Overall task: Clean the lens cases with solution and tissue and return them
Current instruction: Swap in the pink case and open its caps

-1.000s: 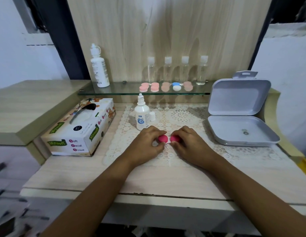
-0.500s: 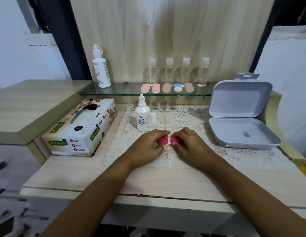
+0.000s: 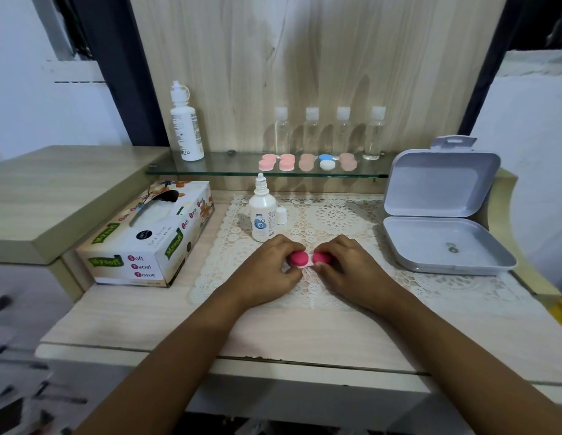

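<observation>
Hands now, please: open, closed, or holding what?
Left hand: grips the pink lens case, left cap.
Right hand: grips its right cap.

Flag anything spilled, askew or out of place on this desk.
Only small things: the solution bottle stands uncapped, its cap loose beside it on the lace mat. The tissue box sits angled. No spill visible.

tissue box (image 3: 148, 237) left | solution bottle (image 3: 262, 213) behind lens case (image 3: 309, 260) | open box (image 3: 442, 221) right
</observation>
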Tool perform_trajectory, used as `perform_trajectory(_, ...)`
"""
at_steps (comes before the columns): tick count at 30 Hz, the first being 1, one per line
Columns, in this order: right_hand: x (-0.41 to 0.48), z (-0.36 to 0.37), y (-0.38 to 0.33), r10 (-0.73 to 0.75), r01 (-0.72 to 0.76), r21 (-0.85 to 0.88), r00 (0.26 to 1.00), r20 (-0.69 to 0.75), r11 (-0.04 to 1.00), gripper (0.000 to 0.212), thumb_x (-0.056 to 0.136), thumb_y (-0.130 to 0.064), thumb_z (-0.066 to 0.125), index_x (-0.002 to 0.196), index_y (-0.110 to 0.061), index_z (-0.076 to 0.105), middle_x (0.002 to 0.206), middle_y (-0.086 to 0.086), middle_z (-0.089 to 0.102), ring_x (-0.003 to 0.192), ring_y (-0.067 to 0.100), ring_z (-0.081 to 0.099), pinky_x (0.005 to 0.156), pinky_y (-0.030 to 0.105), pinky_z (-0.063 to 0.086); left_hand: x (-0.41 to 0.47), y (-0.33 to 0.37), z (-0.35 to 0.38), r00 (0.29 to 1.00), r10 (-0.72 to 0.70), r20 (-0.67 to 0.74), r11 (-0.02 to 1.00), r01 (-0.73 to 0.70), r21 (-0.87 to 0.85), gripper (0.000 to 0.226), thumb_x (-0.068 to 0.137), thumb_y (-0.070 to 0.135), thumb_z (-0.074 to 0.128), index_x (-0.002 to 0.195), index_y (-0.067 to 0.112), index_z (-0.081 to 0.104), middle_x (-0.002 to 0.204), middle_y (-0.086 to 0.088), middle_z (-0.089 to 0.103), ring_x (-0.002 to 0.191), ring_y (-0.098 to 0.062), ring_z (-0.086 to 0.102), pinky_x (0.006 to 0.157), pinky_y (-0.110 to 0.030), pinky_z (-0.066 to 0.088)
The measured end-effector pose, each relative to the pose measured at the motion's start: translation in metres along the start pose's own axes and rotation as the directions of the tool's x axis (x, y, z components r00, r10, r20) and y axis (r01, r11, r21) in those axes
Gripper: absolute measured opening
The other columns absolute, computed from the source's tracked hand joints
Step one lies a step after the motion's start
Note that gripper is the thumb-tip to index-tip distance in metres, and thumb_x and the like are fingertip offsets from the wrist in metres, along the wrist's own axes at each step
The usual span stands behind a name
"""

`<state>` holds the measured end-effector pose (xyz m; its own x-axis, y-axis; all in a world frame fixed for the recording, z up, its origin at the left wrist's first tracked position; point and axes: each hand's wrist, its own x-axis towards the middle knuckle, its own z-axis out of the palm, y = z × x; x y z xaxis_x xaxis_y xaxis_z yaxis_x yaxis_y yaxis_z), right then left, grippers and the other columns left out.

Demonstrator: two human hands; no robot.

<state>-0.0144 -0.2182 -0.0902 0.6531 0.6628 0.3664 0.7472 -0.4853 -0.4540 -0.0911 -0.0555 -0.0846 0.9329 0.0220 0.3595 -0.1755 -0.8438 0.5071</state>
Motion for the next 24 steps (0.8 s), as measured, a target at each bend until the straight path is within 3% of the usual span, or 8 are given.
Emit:
perform_trajectory(6, -0.0001, -0.0015, -0.0011, 0.014, -0.014, 0.001, 1.0, 0.017, 1.0, 0.026, 0.088, -0.028, 0.059, 0.11, -0.016, 0.062, 0.104, 0.002, 0.055, 0.102, 0.018, 0.047, 0.093, 0.033, 0.039, -0.0002, -0.0019, 0.0002, 0.999, -0.046, -0.029, 0.999, 0.046, -0.002, 0.021, 0.083, 0.022, 0.064, 0.102, 0.015, 0.058, 0.097, 0.007, 0.049, 0.09, -0.006, 0.048, 0.073, -0.005, 0.034)
perform_trajectory(11, -0.0004, -0.0015, -0.0012, 0.009, -0.009, -0.002, 1.0, 0.019, 1.0, 0.026, 0.088, -0.029, 0.059, 0.111, -0.017, 0.062, 0.104, 0.001, 0.054, 0.102, 0.018, 0.047, 0.091, 0.031, 0.039, 0.0016, -0.0004, 0.0023, 0.994, -0.084, -0.068, 0.996, 0.083, -0.021, 0.018, 0.083, 0.029, 0.066, 0.087, 0.019, 0.052, 0.089, 0.007, 0.05, 0.084, -0.006, 0.048, 0.068, -0.008, 0.036)
perform_trajectory(24, -0.0009, -0.0023, -0.0023, 0.008, -0.008, 0.001, 1.0, 0.018, 1.0, 0.027, 0.088, -0.029, 0.06, 0.112, -0.016, 0.062, 0.104, 0.003, 0.055, 0.102, 0.021, 0.048, 0.092, 0.035, 0.04, 0.0045, 0.0023, 0.0018, 0.98, -0.152, -0.128, 0.982, 0.135, -0.133, 0.024, 0.083, 0.029, 0.068, 0.094, 0.013, 0.054, 0.093, 0.001, 0.056, 0.08, -0.002, 0.049, 0.067, -0.005, 0.036)
